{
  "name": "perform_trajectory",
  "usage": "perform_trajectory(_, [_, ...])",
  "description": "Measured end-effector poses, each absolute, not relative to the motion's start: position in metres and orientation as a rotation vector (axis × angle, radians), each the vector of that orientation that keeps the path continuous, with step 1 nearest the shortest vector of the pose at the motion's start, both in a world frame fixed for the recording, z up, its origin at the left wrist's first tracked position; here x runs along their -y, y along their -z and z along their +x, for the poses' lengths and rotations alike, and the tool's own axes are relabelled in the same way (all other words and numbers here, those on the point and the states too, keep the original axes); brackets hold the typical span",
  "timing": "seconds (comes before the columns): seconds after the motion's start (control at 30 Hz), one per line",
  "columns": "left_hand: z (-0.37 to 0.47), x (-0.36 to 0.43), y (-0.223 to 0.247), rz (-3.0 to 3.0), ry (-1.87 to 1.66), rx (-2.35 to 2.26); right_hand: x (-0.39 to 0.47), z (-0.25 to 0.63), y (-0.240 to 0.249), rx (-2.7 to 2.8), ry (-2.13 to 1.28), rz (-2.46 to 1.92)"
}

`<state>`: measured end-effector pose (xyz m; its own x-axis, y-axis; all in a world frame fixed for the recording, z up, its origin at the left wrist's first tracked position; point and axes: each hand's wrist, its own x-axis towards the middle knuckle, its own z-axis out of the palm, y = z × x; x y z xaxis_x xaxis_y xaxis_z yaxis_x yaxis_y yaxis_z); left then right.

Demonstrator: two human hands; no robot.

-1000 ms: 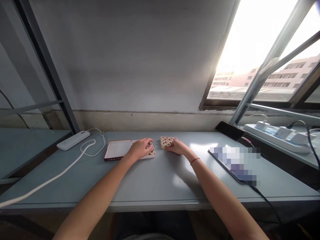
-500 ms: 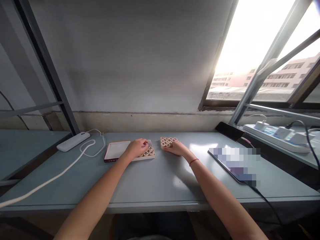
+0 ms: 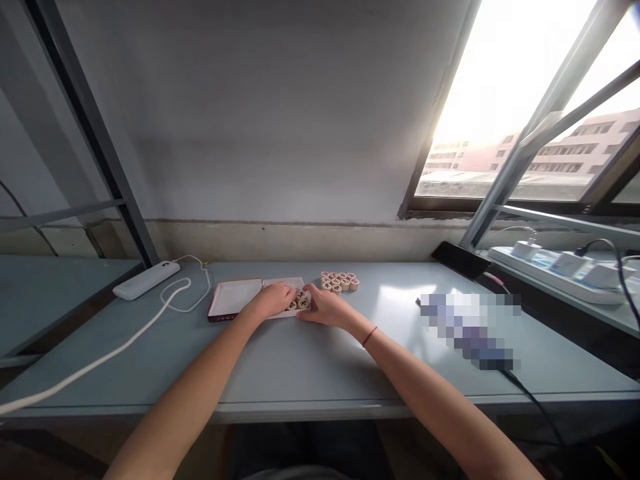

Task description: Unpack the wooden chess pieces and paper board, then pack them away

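Observation:
A shallow box with its lid folded back lies on the grey-blue desk. The white-lined lid [image 3: 235, 300] is at the left, and the tray [image 3: 283, 281] at its right holds round wooden Chinese chess pieces [image 3: 302, 303] with black characters. My left hand [image 3: 274, 300] is closed over pieces in the tray, its fingertips mostly hidden. At the tray's right end, my right hand [image 3: 327, 307] curves with thumb and index finger apart beside the pieces. Just behind it, a block of Chinese chess pieces [image 3: 340, 281], some with red characters, stands on the desk.
A white power bank [image 3: 147, 281] with a white cable lies at the left. To the right are a blurred-out tablet-like device [image 3: 467, 330], a black phone-like slab [image 3: 460, 260] and a white power strip [image 3: 560, 273] with plugs. Metal posts rise on both sides.
My right hand has let go of the block of pieces at the right and moved left to the tray's right end. My left hand has shifted slightly left and down within the tray.

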<state>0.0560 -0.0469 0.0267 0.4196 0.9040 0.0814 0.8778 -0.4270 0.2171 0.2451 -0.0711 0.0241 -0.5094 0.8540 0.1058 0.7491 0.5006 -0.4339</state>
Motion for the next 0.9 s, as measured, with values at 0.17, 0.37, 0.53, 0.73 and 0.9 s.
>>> perform_trajectory(0.17, [0.054,0.046,-0.032,2.504,-0.297,-1.543,0.069,0.244,-0.021,2.414,-0.503,-1.411])
perform_trajectory(0.37, [0.048,0.046,-0.036,2.329,-0.399,-1.440,0.069,0.246,-0.022,2.416,-0.540,-1.390])
perform_trajectory(0.53, [0.047,0.046,-0.039,2.210,-0.600,-1.379,0.065,0.254,-0.030,2.422,-0.726,-1.309])
perform_trajectory(0.73, [0.061,0.059,-0.055,1.992,-0.877,-1.197,0.064,0.262,-0.042,2.261,-0.912,-1.148])
perform_trajectory(0.9, [0.071,0.067,-0.054,1.908,-0.883,-1.114,0.069,0.265,-0.053,2.134,-1.178,-1.072])
